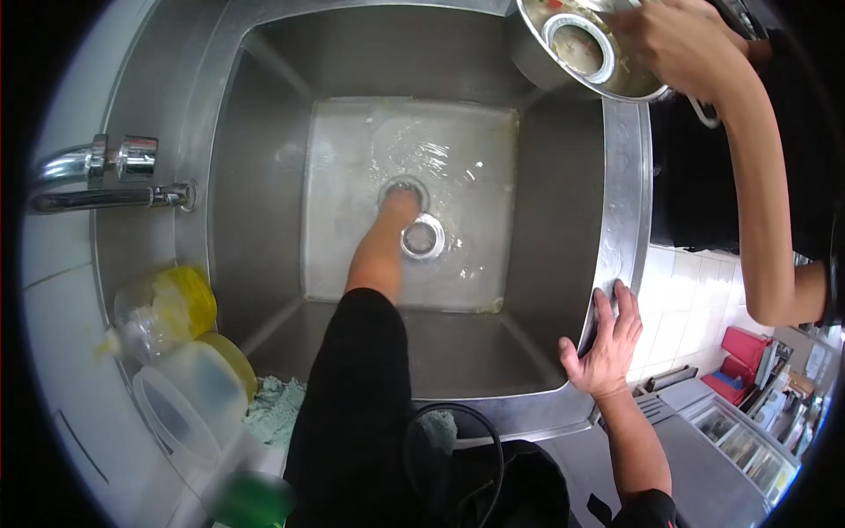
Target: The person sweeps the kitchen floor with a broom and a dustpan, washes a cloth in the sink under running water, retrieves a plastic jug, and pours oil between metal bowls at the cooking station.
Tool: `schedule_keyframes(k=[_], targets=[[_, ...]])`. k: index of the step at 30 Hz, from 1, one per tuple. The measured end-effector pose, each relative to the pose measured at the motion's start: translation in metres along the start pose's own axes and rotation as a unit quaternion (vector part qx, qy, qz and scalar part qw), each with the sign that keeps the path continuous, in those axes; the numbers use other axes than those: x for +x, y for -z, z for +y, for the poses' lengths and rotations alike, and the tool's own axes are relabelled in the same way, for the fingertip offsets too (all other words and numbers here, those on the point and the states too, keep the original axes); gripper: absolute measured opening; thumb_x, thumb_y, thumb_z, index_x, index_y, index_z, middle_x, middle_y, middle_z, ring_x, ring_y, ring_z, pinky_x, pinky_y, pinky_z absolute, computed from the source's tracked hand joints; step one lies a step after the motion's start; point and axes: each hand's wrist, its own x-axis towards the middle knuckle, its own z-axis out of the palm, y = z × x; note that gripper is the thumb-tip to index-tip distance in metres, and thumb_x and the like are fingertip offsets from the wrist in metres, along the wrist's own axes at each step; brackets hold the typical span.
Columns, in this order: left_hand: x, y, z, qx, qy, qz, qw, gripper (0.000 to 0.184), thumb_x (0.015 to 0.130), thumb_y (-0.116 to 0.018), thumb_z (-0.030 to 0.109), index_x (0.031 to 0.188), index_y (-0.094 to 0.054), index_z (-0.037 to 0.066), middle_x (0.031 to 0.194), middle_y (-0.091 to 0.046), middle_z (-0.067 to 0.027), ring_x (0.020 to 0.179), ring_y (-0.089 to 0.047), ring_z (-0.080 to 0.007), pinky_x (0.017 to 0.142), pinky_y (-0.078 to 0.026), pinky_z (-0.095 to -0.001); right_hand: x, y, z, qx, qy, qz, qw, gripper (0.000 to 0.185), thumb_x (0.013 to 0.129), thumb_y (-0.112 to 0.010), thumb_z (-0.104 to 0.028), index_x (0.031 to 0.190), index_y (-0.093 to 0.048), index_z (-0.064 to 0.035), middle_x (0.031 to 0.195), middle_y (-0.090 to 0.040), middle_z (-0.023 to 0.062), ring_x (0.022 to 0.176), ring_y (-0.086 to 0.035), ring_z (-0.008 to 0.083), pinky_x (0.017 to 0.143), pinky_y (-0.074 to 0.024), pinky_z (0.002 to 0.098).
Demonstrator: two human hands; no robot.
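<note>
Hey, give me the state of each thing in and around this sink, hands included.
Left hand: down at the drain, fingers hidden
Right hand: open, resting on the rim
Sink: wet
Round metal piece: lying beside the drain
Tap: no stream visible
Cloth: crumpled
Pot: uncovered, scraps inside
Co-worker's hand: at the pot, blurred

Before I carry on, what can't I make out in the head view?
All in the head view:
Left hand: blurred, its end hidden in the drain, so any grip is unclear.
Metal pot: cut off by the top edge; a co-worker's hand covers some contents.
Green object, lower left: too blurred to identify.
</note>
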Motion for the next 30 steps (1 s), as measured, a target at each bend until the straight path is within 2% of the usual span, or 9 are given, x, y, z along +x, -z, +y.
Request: schedule_keyframes(k=[2, 8, 11, 15, 17, 20, 23, 28, 30], targets=[[-0.012, 0.052, 0.006, 0.027, -0.022, -0.096, 0.995, 0.033, 0.087, -0.045, 0.018, 0.105, -0.069, 0.004, 0.12, -0.061, -0.0176, 0.111, -0.059, -0.0306, 0.095, -0.046, -0.0399, 0.001, -0.002, 0.001, -0.003, 0.001, 0.005, 1.0, 0.076, 0.071, -0.062, -0.046, 0.133, -0.043, -0.0066, 0.137, -0.035, 0.0257, 0.122, -0.035, 0.046, 0.098, -0.0287, 0.0542], [-0.012, 0.011, 0.01, -0.011, -0.049, -0.029, 0.998, 0.034, 0.087, -0.047, 0.022, 0.107, -0.069, 0.004, 0.123, -0.06, -0.0167, 0.113, -0.058, -0.0297, 0.095, -0.046, -0.0402, -0.003, -0.001, 0.002, 0.0, 0.002, -0.006, 1.0, 0.078, 0.071, -0.063, -0.047, 0.133, -0.043, -0.0065, 0.138, -0.033, 0.0254, 0.123, -0.034, 0.0454, 0.098, -0.0284, 0.0546], [-0.006, 0.05, 0.0, -0.049, -0.075, -0.12, 0.989, 0.037, 0.088, -0.046, 0.025, 0.11, -0.065, 0.003, 0.124, -0.059, -0.0169, 0.112, -0.057, -0.0334, 0.095, -0.045, -0.0425, 0.002, -0.003, 0.002, -0.006, -0.001, 0.0, 1.0, 0.078, 0.07, -0.063, -0.047, 0.133, -0.043, -0.0066, 0.138, -0.032, 0.025, 0.123, -0.034, 0.0449, 0.098, -0.0281, 0.0546], [-0.067, 0.074, 0.049, -0.075, 0.022, -0.057, 0.995, 0.038, 0.089, -0.048, 0.021, 0.12, -0.058, 0.003, 0.128, -0.055, -0.0182, 0.117, -0.054, -0.0323, 0.097, -0.044, -0.0418, -0.002, 0.001, 0.001, 0.0, -0.01, -0.009, 1.0, 0.077, 0.069, -0.064, -0.046, 0.133, -0.043, -0.0072, 0.139, -0.032, 0.0242, 0.124, -0.033, 0.0445, 0.098, -0.0278, 0.0548], [-0.078, 0.081, 0.042, -0.009, -0.011, -0.051, 0.999, 0.038, 0.088, -0.051, 0.02, 0.122, -0.056, 0.005, 0.126, -0.055, -0.0201, 0.117, -0.054, -0.0317, 0.097, -0.044, -0.0416, -0.003, 0.001, 0.0, 0.003, -0.012, -0.005, 1.0, 0.076, 0.069, -0.064, -0.045, 0.132, -0.044, -0.0082, 0.138, -0.033, 0.0235, 0.124, -0.033, 0.044, 0.098, -0.0279, 0.0546], [-0.063, 0.07, 0.018, -0.042, 0.059, -0.026, 0.997, 0.036, 0.088, -0.049, 0.023, 0.122, -0.056, 0.013, 0.127, -0.055, -0.0155, 0.121, -0.051, -0.0291, 0.096, -0.044, -0.0441, 0.0, 0.002, 0.001, 0.005, -0.015, 0.001, 1.0, 0.075, 0.069, -0.064, -0.045, 0.132, -0.044, -0.0086, 0.138, -0.034, 0.0233, 0.124, -0.034, 0.0436, 0.099, -0.0279, 0.0542], [-0.061, 0.089, 0.015, -0.039, 0.126, 0.16, 0.978, 0.034, 0.083, -0.057, 0.016, 0.116, -0.056, 0.009, 0.125, -0.053, -0.0195, 0.119, -0.052, -0.0313, 0.096, -0.045, -0.0426, -0.004, 0.001, 0.0, 0.003, -0.018, -0.002, 1.0, 0.075, 0.069, -0.064, -0.046, 0.132, -0.044, -0.0085, 0.138, -0.034, 0.0235, 0.124, -0.034, 0.0434, 0.099, -0.0278, 0.054], [-0.064, 0.117, 0.032, -0.084, 0.117, 0.175, 0.974, 0.028, 0.082, -0.056, 0.012, 0.11, -0.06, 0.007, 0.116, -0.059, -0.0235, 0.11, -0.057, -0.035, 0.092, -0.047, -0.0461, -0.001, 0.002, 0.002, 0.007, -0.008, 0.02, 1.0, 0.074, 0.071, -0.063, -0.045, 0.133, -0.044, -0.0083, 0.138, -0.034, 0.0234, 0.126, -0.033, 0.0435, 0.101, -0.0276, 0.0539], [-0.085, 0.142, 0.042, -0.106, 0.077, 0.074, 0.989, 0.033, 0.089, -0.047, 0.011, 0.119, -0.057, 0.004, 0.116, -0.061, -0.022, 0.106, -0.061, -0.036, 0.086, -0.05, -0.0467, -0.004, 0.009, -0.005, 0.012, -0.016, 0.008, 1.0, 0.072, 0.074, -0.061, -0.043, 0.134, -0.043, -0.0082, 0.138, -0.036, 0.023, 0.128, -0.032, 0.043, 0.102, -0.0272, 0.0534]])
